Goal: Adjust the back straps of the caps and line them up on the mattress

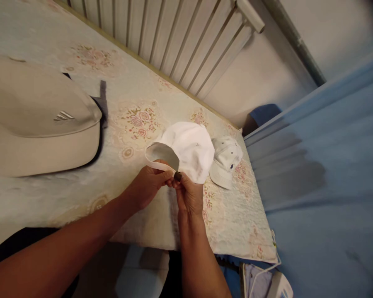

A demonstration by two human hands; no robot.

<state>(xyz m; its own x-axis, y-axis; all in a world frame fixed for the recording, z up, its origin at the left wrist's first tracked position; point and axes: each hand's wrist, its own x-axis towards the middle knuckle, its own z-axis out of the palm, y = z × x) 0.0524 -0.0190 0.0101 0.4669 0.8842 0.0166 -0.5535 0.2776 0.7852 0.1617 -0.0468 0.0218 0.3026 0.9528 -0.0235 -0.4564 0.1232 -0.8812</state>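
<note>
Floral tablecloth covers the whole work surface in your head view, with a white radiator along the far edge and a blue panel filling the right side. Off to your left sits a big beige cap, with some dark fabric poking out from behind it, well apart from your hands. A smaller pale cap lies just beside the one you're working on, touching it on the right as far as I can tell. Nothing's blocking your hands.

The white cap is crown-up on the cloth near the front edge, right above your knuckles. Its strap loops toward you. Your left hand is pinched on that strap from the left, and your right hand is pinched on it too, fingertips of both hands meeting at the same spot.
</note>
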